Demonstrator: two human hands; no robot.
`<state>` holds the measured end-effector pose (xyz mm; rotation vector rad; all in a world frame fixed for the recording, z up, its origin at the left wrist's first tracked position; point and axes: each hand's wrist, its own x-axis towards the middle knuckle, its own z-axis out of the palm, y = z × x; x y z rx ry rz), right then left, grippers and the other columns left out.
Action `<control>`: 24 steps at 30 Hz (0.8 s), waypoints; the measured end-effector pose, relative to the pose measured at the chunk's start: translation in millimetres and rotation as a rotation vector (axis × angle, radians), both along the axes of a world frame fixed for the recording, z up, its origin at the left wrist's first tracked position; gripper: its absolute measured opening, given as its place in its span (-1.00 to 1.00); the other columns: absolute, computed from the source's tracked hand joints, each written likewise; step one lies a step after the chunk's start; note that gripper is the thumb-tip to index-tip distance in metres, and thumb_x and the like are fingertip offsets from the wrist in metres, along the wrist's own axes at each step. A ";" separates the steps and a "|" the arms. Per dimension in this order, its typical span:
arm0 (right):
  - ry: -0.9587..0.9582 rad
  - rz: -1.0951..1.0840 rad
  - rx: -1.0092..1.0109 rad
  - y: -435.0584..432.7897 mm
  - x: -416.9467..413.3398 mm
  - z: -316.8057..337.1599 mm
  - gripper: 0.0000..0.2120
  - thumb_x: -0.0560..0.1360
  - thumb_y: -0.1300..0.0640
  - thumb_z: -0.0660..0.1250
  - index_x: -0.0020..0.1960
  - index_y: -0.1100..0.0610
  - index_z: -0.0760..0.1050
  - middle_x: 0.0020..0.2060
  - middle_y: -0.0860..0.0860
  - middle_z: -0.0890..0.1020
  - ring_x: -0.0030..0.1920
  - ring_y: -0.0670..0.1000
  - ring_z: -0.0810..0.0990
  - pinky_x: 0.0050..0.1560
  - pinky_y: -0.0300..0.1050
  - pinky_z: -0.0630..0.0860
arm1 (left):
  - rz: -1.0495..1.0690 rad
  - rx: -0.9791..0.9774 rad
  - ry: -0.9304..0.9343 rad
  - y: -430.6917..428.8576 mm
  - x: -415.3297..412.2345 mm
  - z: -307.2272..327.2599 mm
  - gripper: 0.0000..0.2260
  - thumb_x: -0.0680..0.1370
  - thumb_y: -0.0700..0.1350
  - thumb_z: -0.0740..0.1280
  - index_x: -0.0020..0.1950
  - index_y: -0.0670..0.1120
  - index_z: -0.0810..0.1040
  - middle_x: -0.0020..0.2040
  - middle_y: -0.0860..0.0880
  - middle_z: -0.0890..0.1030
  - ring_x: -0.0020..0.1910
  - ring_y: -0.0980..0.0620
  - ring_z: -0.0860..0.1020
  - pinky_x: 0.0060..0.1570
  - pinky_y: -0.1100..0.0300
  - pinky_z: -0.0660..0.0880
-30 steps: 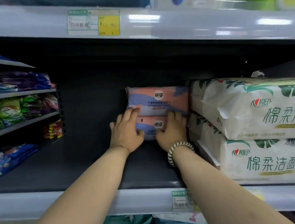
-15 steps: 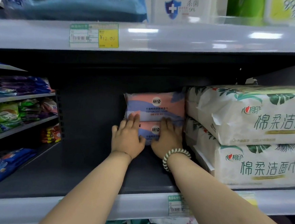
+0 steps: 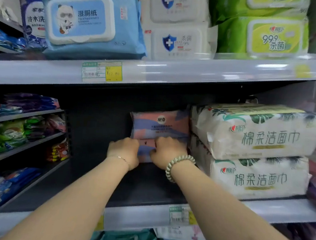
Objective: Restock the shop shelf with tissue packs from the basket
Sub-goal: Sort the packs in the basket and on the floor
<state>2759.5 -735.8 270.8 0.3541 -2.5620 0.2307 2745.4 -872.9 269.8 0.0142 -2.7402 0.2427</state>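
Two bare forearms (image 3: pixel 90 199) enter from 6 o'clock and pass over the pale front rail of the shelf (image 3: pixel 147 191), whose rail bears a price label (image 3: pixel 181 214) at about 5 o'clock of the frame centre. A thin chain (image 3: pixel 122 158) circles the left wrist and a bead bracelet (image 3: pixel 178 166) the right. Both hands meet deep on the dark shelf board. The left hand (image 3: pixel 123 151) has its fingers curled round the left end of the lower tissue pack (image 3: pixel 145 147), and the right hand (image 3: pixel 167 151) curls its fingers onto the right part of the same pack, so each hand grips it. The lower tissue pack lies flat on the board. Only a strip of it is visible between the hands. The upper tissue pack (image 3: pixel 159 124), pink and lilac, rests directly on it at 12 o'clock. At 3 o'clock of this pair, touching it, stand two white bulk packs (image 3: pixel 254 131) with green leaf print, one stacked on the other. At 9 o'clock, well apart, side shelves (image 3: pixel 20 133) hold mixed coloured packets. Farther up, the upper shelf (image 3: pixel 176 72) carries a yellow-and-green price tag (image 3: pixel 102 71) on its rail. On it, from 11 to 1 o'clock, sit a blue wet-wipe pack (image 3: pixel 89 21), white shield-marked packs (image 3: pixel 174 39) and green packs (image 3: pixel 264 35).
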 end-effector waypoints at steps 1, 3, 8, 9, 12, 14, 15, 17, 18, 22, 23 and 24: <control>0.030 0.018 -0.020 2.6 5.9 2.8 -0.80 0.51 0.02 0.19 0.01 0.12 0.48 -0.02 0.11 0.61 -0.10 0.14 0.57 -0.23 -0.13 0.34 | -0.007 0.010 0.007 -1.3 6.7 2.0 -0.71 0.48 -0.15 0.29 0.19 0.01 0.49 0.10 -0.04 0.57 0.03 -0.08 0.58 -0.12 0.14 0.39; 0.090 0.055 -0.050 8.6 21.7 6.1 -0.87 0.47 0.04 0.21 -0.12 0.10 0.42 -0.08 0.10 0.60 -0.22 0.12 0.49 -0.26 -0.13 0.33 | -0.038 0.046 0.048 -3.2 21.6 3.6 -0.72 0.48 -0.09 0.30 0.19 0.02 0.49 0.08 -0.04 0.57 0.00 -0.08 0.58 -0.15 0.16 0.43; 0.208 0.142 -0.023 27.7 71.9 1.2 -0.85 0.48 0.02 0.20 -0.18 0.08 0.33 -0.11 0.07 0.55 -0.09 0.15 0.53 -0.24 -0.10 0.28 | -0.150 0.183 0.125 2.5 67.7 -1.1 -0.75 0.49 0.05 0.32 0.13 0.02 0.50 0.05 -0.04 0.59 0.00 -0.11 0.58 -0.13 0.14 0.49; 0.222 0.159 -0.007 32.1 81.9 -1.3 -0.85 0.48 0.01 0.20 -0.16 0.09 0.35 -0.10 0.07 0.54 -0.07 0.15 0.53 -0.24 -0.10 0.28 | -0.172 0.194 0.131 5.2 77.1 -3.0 -0.76 0.48 0.05 0.32 0.12 0.03 0.50 0.04 -0.03 0.59 -0.01 -0.11 0.58 -0.13 0.14 0.50; 0.225 0.192 0.022 44.8 110.1 -6.9 -0.79 0.49 -0.01 0.20 -0.04 0.12 0.47 -0.06 0.08 0.56 -0.03 0.14 0.53 -0.21 -0.09 0.33 | -0.198 0.192 0.122 13.9 102.1 -9.6 -0.78 0.47 0.07 0.33 0.07 0.05 0.49 0.03 -0.01 0.59 -0.02 -0.11 0.58 -0.13 0.13 0.50; 0.228 0.199 0.002 54.3 127.3 -7.8 -0.76 0.49 -0.01 0.20 0.00 0.13 0.50 -0.07 0.07 0.55 -0.05 0.13 0.53 -0.21 -0.08 0.38 | -0.204 0.197 0.111 21.5 115.7 -12.4 -0.79 0.47 0.09 0.33 0.03 0.04 0.48 0.00 -0.01 0.59 -0.06 -0.11 0.57 -0.15 0.12 0.50; 0.228 0.195 -0.012 59.5 135.4 -8.1 -0.77 0.49 -0.01 0.20 -0.02 0.13 0.49 -0.10 0.06 0.53 -0.08 0.12 0.53 -0.23 -0.09 0.36 | -0.215 0.200 0.110 26.9 122.0 -12.8 -0.80 0.47 0.09 0.33 0.02 0.03 0.48 0.00 -0.01 0.59 -0.07 -0.10 0.57 -0.16 0.13 0.49; 0.225 0.178 -0.025 71.7 151.2 -8.7 -0.79 0.49 -0.01 0.21 -0.05 0.12 0.48 -0.15 0.03 0.48 -0.15 0.10 0.48 -0.27 -0.11 0.30 | -0.259 0.211 0.115 41.4 135.1 -13.0 -0.80 0.47 0.10 0.33 0.02 0.04 0.48 0.00 0.00 0.59 -0.07 -0.09 0.57 -0.18 0.15 0.44; 0.227 0.166 -0.028 78.4 158.8 -8.9 -0.80 0.50 -0.01 0.20 -0.06 0.12 0.47 -0.17 0.02 0.46 -0.18 0.08 0.47 -0.28 -0.11 0.30 | -0.289 0.216 0.119 50.1 142.1 -12.8 -0.80 0.48 0.09 0.33 0.03 0.05 0.48 0.00 0.01 0.59 -0.06 -0.09 0.56 -0.19 0.16 0.42; 0.231 0.095 -0.008 110.7 188.6 -16.1 -0.77 0.48 -0.01 0.19 -0.03 0.13 0.49 -0.12 0.04 0.54 -0.12 0.11 0.54 -0.24 -0.08 0.42 | -0.417 0.211 0.122 91.9 171.7 -18.6 -0.80 0.50 0.06 0.31 0.08 0.04 0.50 -0.01 0.03 0.60 -0.08 -0.07 0.55 -0.16 0.13 0.48; 0.226 0.073 0.002 120.2 194.9 -19.6 -0.76 0.48 -0.01 0.20 -0.01 0.13 0.50 -0.09 0.05 0.55 -0.09 0.12 0.54 -0.20 -0.07 0.44 | -0.448 0.213 0.117 103.3 178.2 -22.2 -0.81 0.50 0.04 0.31 0.08 0.03 0.51 -0.01 0.02 0.60 -0.07 -0.07 0.55 -0.16 0.12 0.49; 0.218 0.050 0.008 130.4 201.6 -23.5 -0.75 0.49 0.00 0.20 0.01 0.14 0.51 -0.07 0.06 0.56 -0.05 0.13 0.54 -0.17 -0.07 0.43 | -0.477 0.217 0.106 115.1 184.8 -26.6 -0.81 0.50 0.02 0.30 0.08 0.02 0.51 0.01 0.01 0.60 -0.05 -0.08 0.55 -0.16 0.12 0.48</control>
